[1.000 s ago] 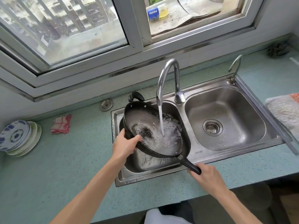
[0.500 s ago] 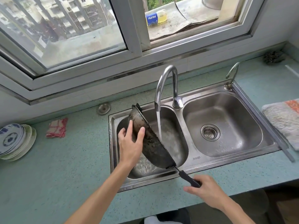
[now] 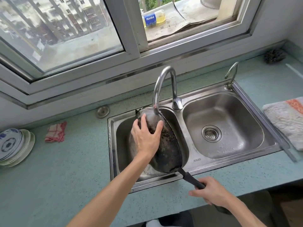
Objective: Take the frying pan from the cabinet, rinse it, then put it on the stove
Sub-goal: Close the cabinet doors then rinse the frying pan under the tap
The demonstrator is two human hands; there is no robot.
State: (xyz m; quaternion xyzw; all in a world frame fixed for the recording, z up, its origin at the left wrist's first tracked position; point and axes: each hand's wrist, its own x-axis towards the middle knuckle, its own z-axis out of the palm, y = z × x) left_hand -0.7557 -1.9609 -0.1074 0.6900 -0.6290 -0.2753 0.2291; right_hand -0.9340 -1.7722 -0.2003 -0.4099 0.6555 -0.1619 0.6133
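Now the frying pan [image 3: 167, 145] stands tilted on its edge in the left basin [image 3: 121, 140] of a steel double sink [image 3: 196, 161], its dark, rough underside turned up and to the left. Its upper rim sits just under the spout of the tall curved faucet [image 3: 164, 82], and a wet grey sheen covers the underside there. The left hand [image 3: 146, 136] lies flat on that underside, with the fingers straight and spread and the thumb out to the right; it presses on the pan and grips nothing. The right hand [image 3: 211, 192] is curled round the end of the black handle [image 3: 190, 177], which sticks out over the near rim of the sink above the counter [image 3: 65, 169].

The right basin [image 3: 229, 122] holds only its round drain strainer [image 3: 211, 133]. A small second tap [image 3: 231, 74] stands at the far right corner of the sink. On the blue-green counter to the left, a stack of plates [image 3: 11, 145] with a blue pattern on top leans near the edge of view, and a red checked cloth [image 3: 55, 131] lies between the plates and the sink. A round metal cap [image 3: 102, 111] is set into the counter behind the sink's left corner. To the right of the sink lies a pale towel [image 3: 285, 118] with an orange stripe, and a dark scrubber [image 3: 273, 55] sits far back in the corner. Beyond the window [image 3: 65, 30], a plastic bottle [image 3: 152, 18] with a blue label lies on its side on the outer ledge.
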